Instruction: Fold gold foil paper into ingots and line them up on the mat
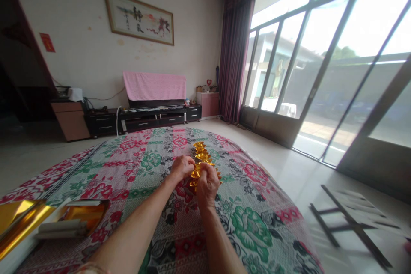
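Observation:
A row of shiny gold foil paper ingots [201,155] stretches away from me over the flowered tablecloth [150,184]. At the near part of that row, my left hand [183,167] comes in from the left with thumb and fingers pinched together. My right hand [208,184] is closed at the right side, its fingertips close to the left ones. Both hands pinch a gold foil ingot [195,174] that shows between them. Part of it, and of the ingots behind, is hidden by my right hand.
Gold foil sheets [24,218] and a shallow container [77,218] with pale rolls lie at the left table edge. A wooden folding stool [356,218] stands on the floor to the right. Beyond are a low black cabinet [150,115] and sliding glass doors [308,72].

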A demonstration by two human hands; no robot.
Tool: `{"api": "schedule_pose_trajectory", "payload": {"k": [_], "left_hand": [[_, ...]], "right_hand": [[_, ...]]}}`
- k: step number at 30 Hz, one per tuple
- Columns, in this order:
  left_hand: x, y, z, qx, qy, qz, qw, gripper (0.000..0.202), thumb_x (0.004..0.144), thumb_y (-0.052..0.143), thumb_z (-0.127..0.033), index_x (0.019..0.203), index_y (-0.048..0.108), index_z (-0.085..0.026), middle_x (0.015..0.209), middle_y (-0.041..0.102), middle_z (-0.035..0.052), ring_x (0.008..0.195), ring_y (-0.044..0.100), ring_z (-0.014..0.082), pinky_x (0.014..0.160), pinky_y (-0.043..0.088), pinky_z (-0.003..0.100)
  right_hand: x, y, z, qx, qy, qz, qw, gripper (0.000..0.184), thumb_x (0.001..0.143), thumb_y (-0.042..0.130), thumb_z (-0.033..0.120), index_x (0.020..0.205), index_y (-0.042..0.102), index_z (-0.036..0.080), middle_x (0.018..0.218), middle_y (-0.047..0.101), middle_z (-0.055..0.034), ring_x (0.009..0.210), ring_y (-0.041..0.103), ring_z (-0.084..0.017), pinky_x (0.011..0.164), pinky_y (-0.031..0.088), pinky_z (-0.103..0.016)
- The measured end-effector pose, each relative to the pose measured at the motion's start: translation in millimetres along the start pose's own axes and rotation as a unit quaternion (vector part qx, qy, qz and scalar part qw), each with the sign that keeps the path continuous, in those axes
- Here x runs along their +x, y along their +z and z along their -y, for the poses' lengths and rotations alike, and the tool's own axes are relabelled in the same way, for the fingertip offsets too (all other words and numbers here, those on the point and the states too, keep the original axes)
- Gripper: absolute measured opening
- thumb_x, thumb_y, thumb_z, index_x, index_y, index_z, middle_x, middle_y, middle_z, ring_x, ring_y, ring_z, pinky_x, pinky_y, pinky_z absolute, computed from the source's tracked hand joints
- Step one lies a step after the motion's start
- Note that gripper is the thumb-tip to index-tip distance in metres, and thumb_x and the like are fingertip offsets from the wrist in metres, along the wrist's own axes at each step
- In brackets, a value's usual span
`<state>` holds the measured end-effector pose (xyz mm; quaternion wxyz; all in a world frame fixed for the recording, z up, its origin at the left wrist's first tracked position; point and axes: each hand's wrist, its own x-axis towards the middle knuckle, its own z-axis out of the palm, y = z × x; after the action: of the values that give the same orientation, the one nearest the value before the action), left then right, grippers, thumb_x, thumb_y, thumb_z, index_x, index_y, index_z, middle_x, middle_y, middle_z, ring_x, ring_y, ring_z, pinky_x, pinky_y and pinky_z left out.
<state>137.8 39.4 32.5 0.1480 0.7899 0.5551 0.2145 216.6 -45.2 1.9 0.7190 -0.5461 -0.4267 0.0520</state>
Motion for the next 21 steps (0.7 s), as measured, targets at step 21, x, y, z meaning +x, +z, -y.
{"api": "schedule_pose_trajectory", "payload": {"k": [21], "left_hand": [[-0.3, 1.0, 0.2, 0.000, -0.009, 0.009, 1.000, 0.031, 0.067, 0.051, -0.019, 0.091, 0.071, -0.021, 0.084, 0.072, 0.0034, 0.079, 0.064, 0.0147, 0.072, 0.046, 0.020]], "right_hand": [[0.9, -0.2, 1.5, 0.002, -0.001, -0.004, 1.000, 0.022, 0.080, 0.041, 0.024, 0.081, 0.062, 0.018, 0.082, 0.062, -0.0034, 0.079, 0.055, -0.015, 0.074, 0.040, -0.026]]}}
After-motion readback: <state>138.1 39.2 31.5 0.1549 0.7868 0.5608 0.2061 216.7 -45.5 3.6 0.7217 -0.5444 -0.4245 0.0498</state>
